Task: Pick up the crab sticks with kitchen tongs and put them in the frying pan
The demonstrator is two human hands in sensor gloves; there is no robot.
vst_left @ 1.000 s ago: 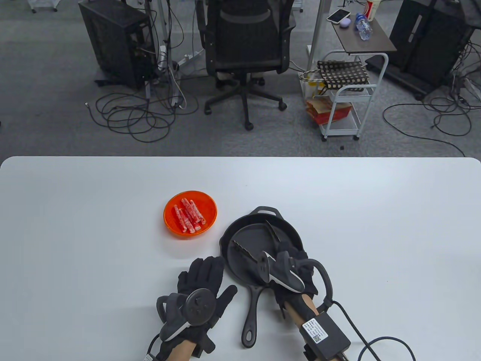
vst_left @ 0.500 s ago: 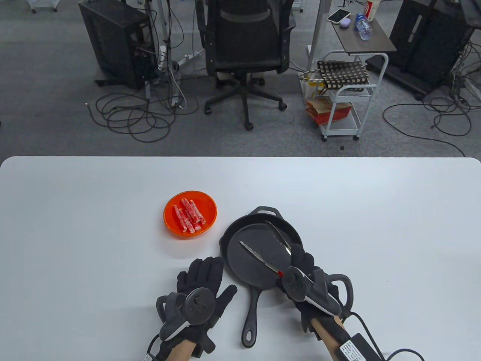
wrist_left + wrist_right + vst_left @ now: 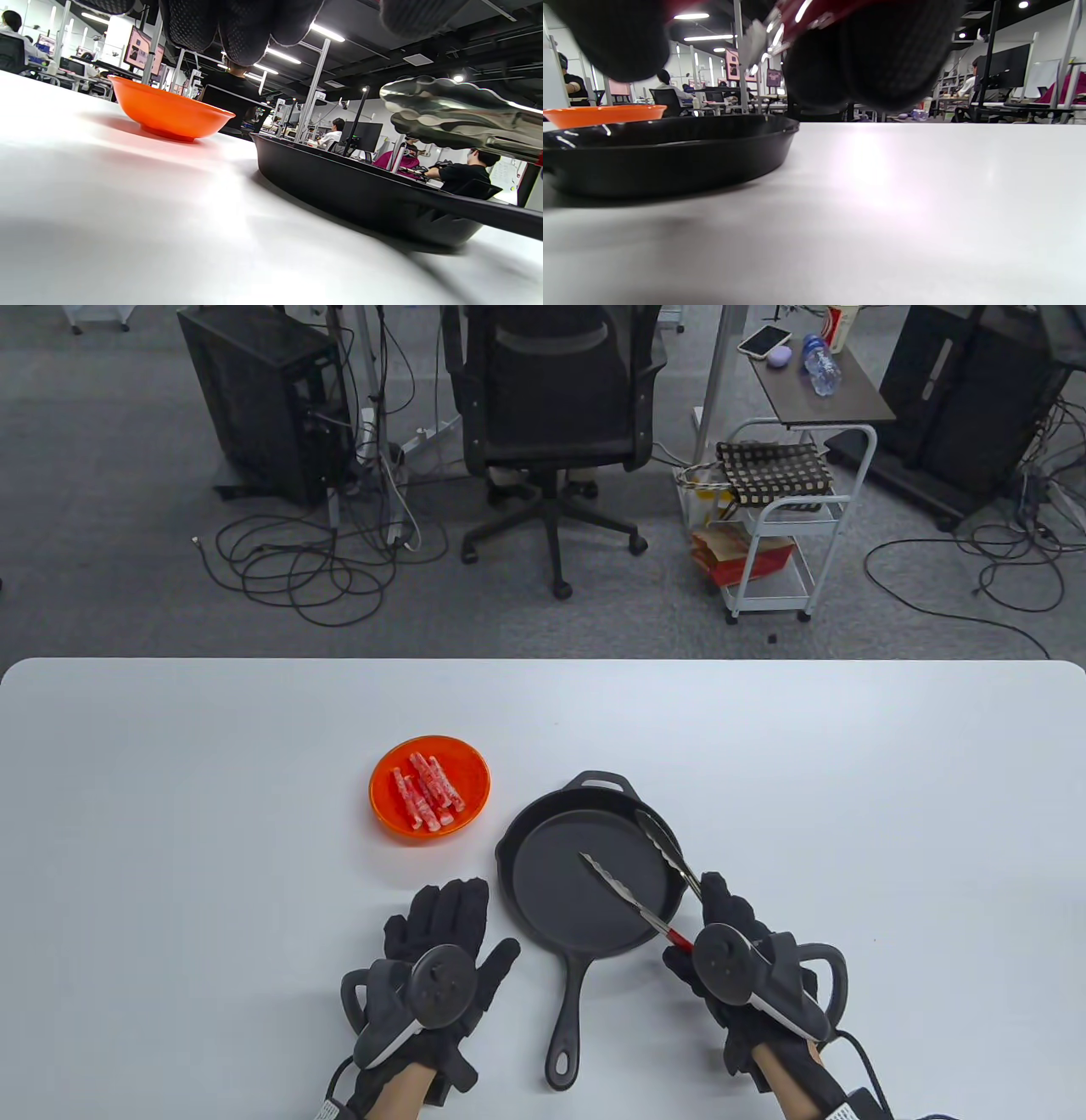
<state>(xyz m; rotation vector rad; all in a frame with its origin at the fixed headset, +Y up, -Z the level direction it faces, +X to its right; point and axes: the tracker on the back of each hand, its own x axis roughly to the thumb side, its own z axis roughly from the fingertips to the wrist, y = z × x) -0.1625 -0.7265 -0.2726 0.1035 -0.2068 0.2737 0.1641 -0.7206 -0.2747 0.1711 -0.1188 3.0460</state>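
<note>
Several crab sticks [image 3: 428,796] lie in an orange bowl [image 3: 385,806] left of the black frying pan [image 3: 551,891]. My right hand [image 3: 728,933] grips the red-handled metal tongs [image 3: 640,875] at the pan's right side; their two arms spread apart over the pan. The tongs' scalloped tips [image 3: 441,111] show in the left wrist view above the pan's wall [image 3: 348,192]. My left hand [image 3: 441,929] lies flat on the table just left of the pan's handle [image 3: 567,1027], fingers straight, holding nothing. The bowl [image 3: 167,112] stands beyond its fingers.
The white table [image 3: 848,780] stretches wide to the right and left of the pan. Beyond its far edge stand an office chair [image 3: 556,415], a white trolley [image 3: 780,534] and loose cables [image 3: 297,568] on the floor.
My right hand has drawn back to the right and toward the near edge, carrying the tongs across the pan. The left hand slid slightly nearer and left.
</note>
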